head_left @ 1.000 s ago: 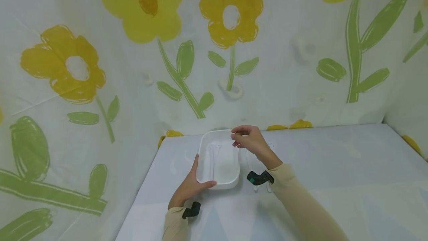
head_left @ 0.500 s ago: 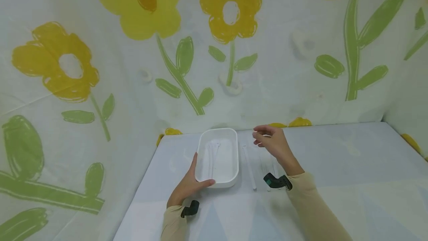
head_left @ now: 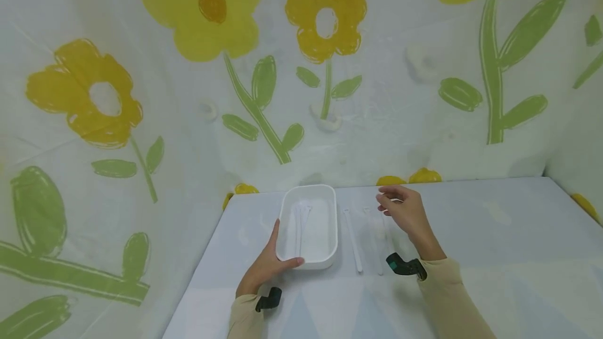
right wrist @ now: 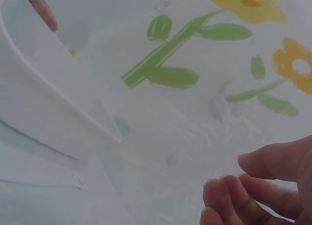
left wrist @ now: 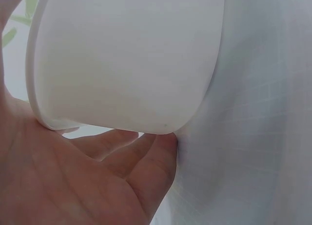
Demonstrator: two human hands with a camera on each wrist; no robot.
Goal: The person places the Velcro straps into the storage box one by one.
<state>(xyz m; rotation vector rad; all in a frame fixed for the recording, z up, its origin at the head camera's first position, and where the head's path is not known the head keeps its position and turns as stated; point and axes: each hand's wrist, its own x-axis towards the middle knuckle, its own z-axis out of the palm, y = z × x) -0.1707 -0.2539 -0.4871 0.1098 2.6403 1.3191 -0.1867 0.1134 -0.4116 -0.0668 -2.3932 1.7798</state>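
Note:
A white rectangular tub with rounded corners stands on the table. My left hand grips its near left corner, thumb at the front rim and fingers along the left side; the left wrist view shows those fingers against the tub's outer wall. Inside lie thin whitish sticks. More slim, see-through sticks with small widened far ends lie right of the tub, the nearest stick closest to it. My right hand hovers over the rightmost ones, fingers loosely curled, thumb apart from fingertips, nothing between them.
The pale table runs back to a hanging cloth printed with yellow flowers. Another such cloth closes off the left side. A dark wrist camera sits below my right hand.
My right hand has moved from over the tub's right rim to the right, uncovering the sticks beside the tub. My left hand keeps its grip in place.

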